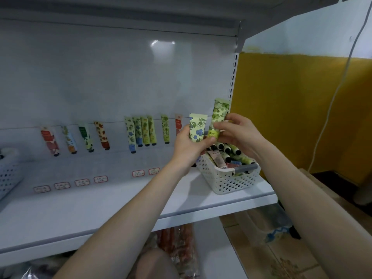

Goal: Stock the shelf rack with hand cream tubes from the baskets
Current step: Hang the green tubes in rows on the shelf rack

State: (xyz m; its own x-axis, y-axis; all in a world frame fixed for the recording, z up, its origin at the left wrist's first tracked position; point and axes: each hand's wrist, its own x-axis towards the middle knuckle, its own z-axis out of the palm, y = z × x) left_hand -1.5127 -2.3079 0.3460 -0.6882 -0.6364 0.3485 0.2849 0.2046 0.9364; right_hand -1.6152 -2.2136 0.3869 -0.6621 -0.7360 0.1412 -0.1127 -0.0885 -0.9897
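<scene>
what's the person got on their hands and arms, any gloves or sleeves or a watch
Nothing worn that shows. The left hand and right hand are bare, with no gloves and no rings that I can make out. The left forearm and right forearm are bare too: no sleeve, watch or bracelet appears before the frame's edge.

Left basket [9, 174]: cut off by the frame's left edge.
Shelf labels [100, 179]: print too small to be read.
Red tube [178, 122]: lower half hidden by the left hand [190, 146] (cap unseen).
Lower-shelf packages [177, 244]: blurred, not identified.
</scene>
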